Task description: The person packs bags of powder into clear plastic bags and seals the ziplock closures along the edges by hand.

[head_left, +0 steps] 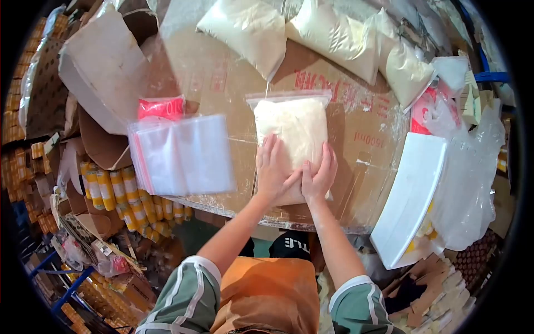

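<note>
A clear zip bag [295, 119] filled with pale cream powder lies flat in front of me on the cardboard-covered table, its zip edge at the far end. My left hand [272, 170] rests on the bag's lower left part, fingers stretched out. On its lower right side lies my right hand [320, 173], fingers extended along the edge. The two thumbs nearly meet over the near part of the bag. Left of it sits a stack of flat, unfilled zip bags [183, 156], with a red packet [161, 108] just behind.
More powder-filled bags [334, 39] line the table's far side. A white foam box [411, 195] and crumpled clear plastic [467, 178] stand at the right. At the left are an open carton [103, 72] and several yellow-and-white rolls [119, 186] below the table edge.
</note>
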The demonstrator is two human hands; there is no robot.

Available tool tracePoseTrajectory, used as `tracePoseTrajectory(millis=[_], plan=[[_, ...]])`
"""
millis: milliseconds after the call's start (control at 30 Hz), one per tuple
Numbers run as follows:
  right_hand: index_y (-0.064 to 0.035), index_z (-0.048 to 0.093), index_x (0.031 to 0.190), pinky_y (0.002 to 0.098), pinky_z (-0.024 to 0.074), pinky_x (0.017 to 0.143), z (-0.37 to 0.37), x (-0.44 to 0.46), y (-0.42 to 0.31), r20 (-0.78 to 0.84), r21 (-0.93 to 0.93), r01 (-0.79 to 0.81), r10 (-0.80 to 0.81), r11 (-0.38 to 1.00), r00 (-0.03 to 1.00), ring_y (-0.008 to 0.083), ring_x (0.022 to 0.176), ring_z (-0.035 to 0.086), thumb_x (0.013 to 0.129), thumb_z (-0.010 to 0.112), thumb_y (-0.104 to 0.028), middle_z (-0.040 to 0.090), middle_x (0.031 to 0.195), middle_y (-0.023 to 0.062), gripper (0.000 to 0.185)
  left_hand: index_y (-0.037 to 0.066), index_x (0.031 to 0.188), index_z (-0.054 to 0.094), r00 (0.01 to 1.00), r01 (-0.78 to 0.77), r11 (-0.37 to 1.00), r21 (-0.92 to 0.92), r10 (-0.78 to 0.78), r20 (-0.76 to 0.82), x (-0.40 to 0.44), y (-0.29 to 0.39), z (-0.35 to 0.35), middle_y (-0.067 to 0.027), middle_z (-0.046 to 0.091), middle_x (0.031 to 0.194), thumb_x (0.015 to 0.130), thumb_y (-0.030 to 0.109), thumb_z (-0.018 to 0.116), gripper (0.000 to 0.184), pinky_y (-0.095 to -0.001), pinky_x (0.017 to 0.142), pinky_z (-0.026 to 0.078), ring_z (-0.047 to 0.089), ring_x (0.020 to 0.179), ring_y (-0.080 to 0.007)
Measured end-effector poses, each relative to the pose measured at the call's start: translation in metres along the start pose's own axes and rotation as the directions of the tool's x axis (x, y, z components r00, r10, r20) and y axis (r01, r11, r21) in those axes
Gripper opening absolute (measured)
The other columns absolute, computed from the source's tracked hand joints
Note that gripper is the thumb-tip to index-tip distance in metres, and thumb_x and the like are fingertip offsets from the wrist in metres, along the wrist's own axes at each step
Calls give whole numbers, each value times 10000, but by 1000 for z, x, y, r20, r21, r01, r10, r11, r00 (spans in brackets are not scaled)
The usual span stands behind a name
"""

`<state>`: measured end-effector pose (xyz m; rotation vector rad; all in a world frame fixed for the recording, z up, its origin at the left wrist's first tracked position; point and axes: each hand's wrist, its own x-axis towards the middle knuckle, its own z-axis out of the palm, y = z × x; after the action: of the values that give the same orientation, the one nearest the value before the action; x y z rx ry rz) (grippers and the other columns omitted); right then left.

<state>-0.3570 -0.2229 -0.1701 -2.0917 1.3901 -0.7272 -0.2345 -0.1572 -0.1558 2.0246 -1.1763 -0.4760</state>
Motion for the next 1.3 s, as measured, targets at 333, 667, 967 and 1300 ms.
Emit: tracePoseTrajectory(millis=[333, 667, 967, 1300], plan=[[-32, 510, 1224, 416, 461, 895, -3, 4, 9, 82, 93, -572, 567, 815, 820, 310, 1025, 582, 726, 776, -340, 591, 1104, 149, 643, -2, 1001, 638, 647, 749, 528, -400, -712, 272, -8, -30, 4, -37, 619, 820, 904, 407, 622, 420, -287, 633, 473, 572, 710, -116], [-2, 418, 1354, 424, 512, 912, -87, -48, 74, 825, 442, -896, 375, 39, 423, 296, 1088, 593, 825, 635, -100, 567, 1235, 162, 581, 5, 1237, 581, 588, 809, 230, -541, -314, 746, -69, 14, 27, -104, 648, 1109, 893, 388, 646, 519, -310, 839, 489, 602, 993, -169], [18, 421, 1352, 381, 468, 958, -45, -39, -52, 642, 669, -707, 301, 230, 705, 289, 1135, 569, 684, 771, -188, 565, 1251, 151, 782, -18, 1275, 551, 652, 734, 375, -566, -155, 742, -31, -22, -88, -136, 634, 1168, 920, 357, 609, 520, -325, 893, 484, 603, 1037, -188], [42, 390, 1389, 389, 367, 1041, 96, 353, -614, 242, 634, 441, -705, 635, 667, 368, 1256, 474, 874, 540, -513, 485, 1331, 288, 772, 60, 1133, 540, 818, -12, 517, -856, -488, -306, 261, -67, -591, -72, 604, 1033, 987, 422, 406, 413, -344, 799, 487, 573, 917, -190]])
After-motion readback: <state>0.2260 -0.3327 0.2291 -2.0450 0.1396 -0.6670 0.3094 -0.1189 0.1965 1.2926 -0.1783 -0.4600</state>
